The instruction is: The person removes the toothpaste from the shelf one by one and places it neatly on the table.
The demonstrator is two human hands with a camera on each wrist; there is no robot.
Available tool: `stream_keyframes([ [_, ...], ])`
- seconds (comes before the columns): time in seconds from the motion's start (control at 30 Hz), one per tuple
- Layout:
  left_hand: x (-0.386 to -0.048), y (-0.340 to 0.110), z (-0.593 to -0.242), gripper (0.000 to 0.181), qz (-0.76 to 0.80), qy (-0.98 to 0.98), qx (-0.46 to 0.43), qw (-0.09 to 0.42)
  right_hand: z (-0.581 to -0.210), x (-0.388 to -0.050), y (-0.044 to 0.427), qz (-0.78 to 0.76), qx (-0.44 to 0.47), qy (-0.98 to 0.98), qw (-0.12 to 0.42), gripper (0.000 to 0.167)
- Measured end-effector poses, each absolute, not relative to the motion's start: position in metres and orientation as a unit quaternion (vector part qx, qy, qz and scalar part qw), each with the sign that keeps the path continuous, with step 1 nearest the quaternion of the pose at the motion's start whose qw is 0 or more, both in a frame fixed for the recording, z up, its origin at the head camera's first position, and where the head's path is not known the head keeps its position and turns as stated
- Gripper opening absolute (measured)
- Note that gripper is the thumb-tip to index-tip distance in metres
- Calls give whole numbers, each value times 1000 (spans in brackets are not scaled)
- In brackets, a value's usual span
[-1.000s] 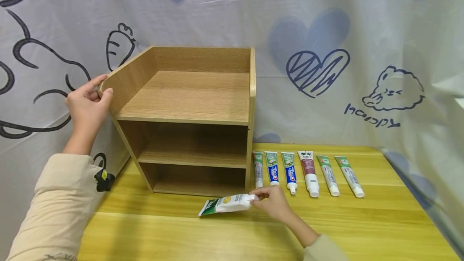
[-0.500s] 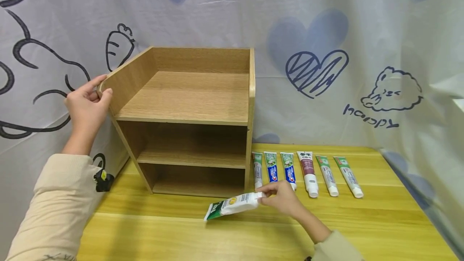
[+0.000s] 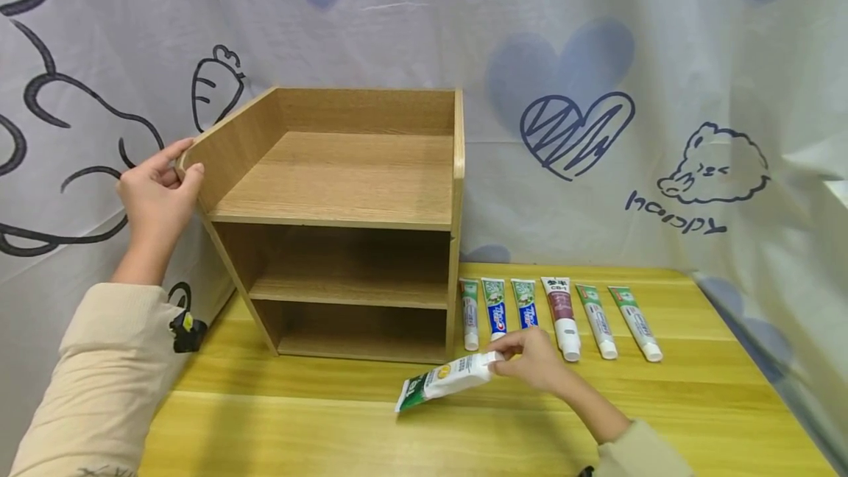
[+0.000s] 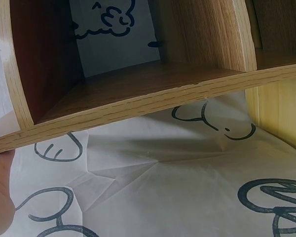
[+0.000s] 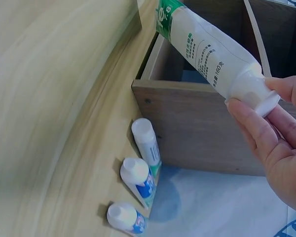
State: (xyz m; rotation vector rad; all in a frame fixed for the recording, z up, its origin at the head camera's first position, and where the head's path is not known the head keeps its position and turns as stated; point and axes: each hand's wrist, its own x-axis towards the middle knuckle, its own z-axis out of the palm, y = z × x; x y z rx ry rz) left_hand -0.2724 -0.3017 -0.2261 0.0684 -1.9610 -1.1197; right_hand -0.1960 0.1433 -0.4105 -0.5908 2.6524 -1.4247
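My left hand (image 3: 159,193) grips the front upper corner of the left side panel of a wooden shelf unit (image 3: 331,216). In the left wrist view only a bit of that hand (image 4: 1,197) shows at the edge. My right hand (image 3: 533,363) pinches the white cap end of a toothpaste tube (image 3: 457,376), white with a green tail. The tube hangs above the table, tilted, its green end lower and pointing left. Up close in the right wrist view, the fingers (image 5: 256,126) and thumb close round the cap of the tube (image 5: 212,52).
Right of the shelf unit, several toothpaste tubes lie in a row on the yellow wooden table (image 3: 298,433), caps toward me; a maroon and white tube (image 3: 563,315) is among them. A white curtain (image 3: 563,20) with drawings hangs behind. The unit's shelves hold nothing visible.
My right hand has moved right with the toothpaste tube, away from the shelf unit's front, and the tube's green end has dipped. The left hand has kept its grip in place.
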Motion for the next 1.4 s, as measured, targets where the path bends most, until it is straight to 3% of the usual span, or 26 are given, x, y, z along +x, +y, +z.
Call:
stream_keyframes([
  [0.57, -274, -302, -228, 33, -452, -783, 21, 426, -411, -189, 179, -475, -159, 864, 44, 24],
  [1.4, -272, -302, -225, 32, -451, -783, 21, 429, -422, -166, 226, -469, -50, 882, -16, 24],
])
